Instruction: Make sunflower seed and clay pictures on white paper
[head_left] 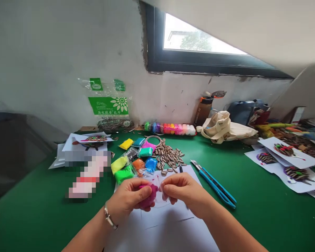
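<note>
White sheet [168, 234]: flat on the desk [241, 227] under both forearms; I read its central place as a working surface, with a few dark strokes drawn on it.
Left hand [131, 196]: closed, thumb pressed over a magenta lump [150, 196]; I judge that this grip steadies the lump. A bracelet [109, 217] circles the wrist.
Right hand [183, 189]: narrow, fingertips pinched together on clear film [160, 187] beside the lump; the pinch probably suits thin, slippery material.
Magenta lump: above the sheet, in the left hand, on the side facing the right; I cannot tell whether film covers all of it.
Cutter [215, 185]: blue, on the right of the desk, slanting, handle end nearer; I take this as placed for easy reach.
Pen [181, 169]: dark, mostly hidden behind the right hand.
Colour packets [126, 173]: clustered left of centre, overlapping, apparently grouped for choosing colours.
Seeds [170, 154]: striped, loosely heaped beside the packets, likely spread for picking singly.
Seed-decorated cards: overlapping piles at right [296, 175] and left [68, 143], seemingly set aside to free the middle.
Rear row: colour tubs [170, 128], bottle [203, 111] and cloth bag [225, 129], along the wall.
</note>
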Motion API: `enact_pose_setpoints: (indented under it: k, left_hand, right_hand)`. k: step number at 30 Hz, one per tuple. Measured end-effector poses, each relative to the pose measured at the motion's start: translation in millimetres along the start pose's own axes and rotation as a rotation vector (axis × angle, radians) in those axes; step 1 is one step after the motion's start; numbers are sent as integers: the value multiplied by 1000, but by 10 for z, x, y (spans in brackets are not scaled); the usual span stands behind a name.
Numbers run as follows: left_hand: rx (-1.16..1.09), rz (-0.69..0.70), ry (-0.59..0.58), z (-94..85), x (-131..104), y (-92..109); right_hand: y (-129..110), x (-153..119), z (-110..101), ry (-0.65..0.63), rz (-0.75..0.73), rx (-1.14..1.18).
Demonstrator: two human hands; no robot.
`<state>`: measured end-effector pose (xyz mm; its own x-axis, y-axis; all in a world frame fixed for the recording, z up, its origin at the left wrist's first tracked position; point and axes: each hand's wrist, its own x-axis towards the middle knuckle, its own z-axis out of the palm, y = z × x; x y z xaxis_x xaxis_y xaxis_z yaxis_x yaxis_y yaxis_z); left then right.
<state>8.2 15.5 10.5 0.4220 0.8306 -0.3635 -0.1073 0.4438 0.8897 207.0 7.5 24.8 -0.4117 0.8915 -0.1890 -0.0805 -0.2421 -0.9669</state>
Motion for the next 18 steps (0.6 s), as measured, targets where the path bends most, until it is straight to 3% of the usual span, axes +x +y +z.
enact_pose_setpoints:
  k: [6,18]
  left_hand:
    - [4,-11,21,12,-7,-10]
    - [58,22,-79,-25,26,-54]
  right_hand:
    - [73,10,-22,-32,49,9]
    - [138,14,-31,-119,40,70]
